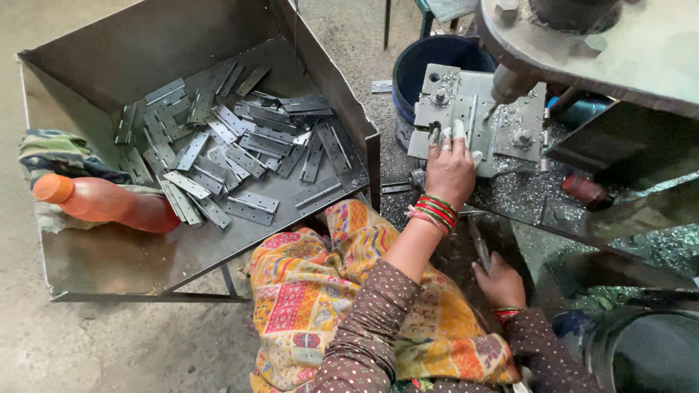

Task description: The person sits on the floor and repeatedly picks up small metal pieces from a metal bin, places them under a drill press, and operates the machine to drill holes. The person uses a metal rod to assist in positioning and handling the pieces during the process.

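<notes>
- A metal tray (pixel 87 65) filled the frame's left, hinges (pixel 233 145) heaped inside.
- A bottle (pixel 102 204) lay on its lower-left rim.
- A bucket (pixel 422 62) stood at upper centre, just left of the jig plate (pixel 473 109).

Both arms in brown sleeves with a fine pale dot print, snug fit, ending short of the wrists. Left hand (pixel 450 169): stack of red and green bangles at the wrist, and what looks like a ring on one finger, though it's small and hard to confirm. Fingertips look wrapped in pale tape or covers. Right hand (pixel 502 282): red bangles at the wrist, partly hidden by the sleeve edge. Lap covered in draped patchwork-print cloth: yellow, orange, red and pink blocks with small patterned motifs.
</notes>
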A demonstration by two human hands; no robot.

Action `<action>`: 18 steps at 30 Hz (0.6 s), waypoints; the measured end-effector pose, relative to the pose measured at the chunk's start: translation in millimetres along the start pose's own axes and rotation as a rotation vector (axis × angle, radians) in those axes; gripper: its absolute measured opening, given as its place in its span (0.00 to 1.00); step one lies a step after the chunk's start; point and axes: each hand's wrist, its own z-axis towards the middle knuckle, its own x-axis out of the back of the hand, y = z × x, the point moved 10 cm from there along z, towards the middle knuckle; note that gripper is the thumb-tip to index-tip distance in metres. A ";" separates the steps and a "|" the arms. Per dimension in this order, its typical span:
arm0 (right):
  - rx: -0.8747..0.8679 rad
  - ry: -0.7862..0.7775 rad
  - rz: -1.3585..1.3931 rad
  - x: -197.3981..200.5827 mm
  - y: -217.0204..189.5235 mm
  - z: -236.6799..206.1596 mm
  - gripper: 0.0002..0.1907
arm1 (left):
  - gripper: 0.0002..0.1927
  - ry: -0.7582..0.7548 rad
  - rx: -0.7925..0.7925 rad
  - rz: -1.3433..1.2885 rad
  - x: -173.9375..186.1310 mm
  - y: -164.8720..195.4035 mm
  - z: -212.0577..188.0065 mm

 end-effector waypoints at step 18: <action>-0.007 -0.107 -0.033 -2.7 3.4 7.3 0.28 | 0.15 -0.094 0.003 -0.087 -19.0 -4.5 16.3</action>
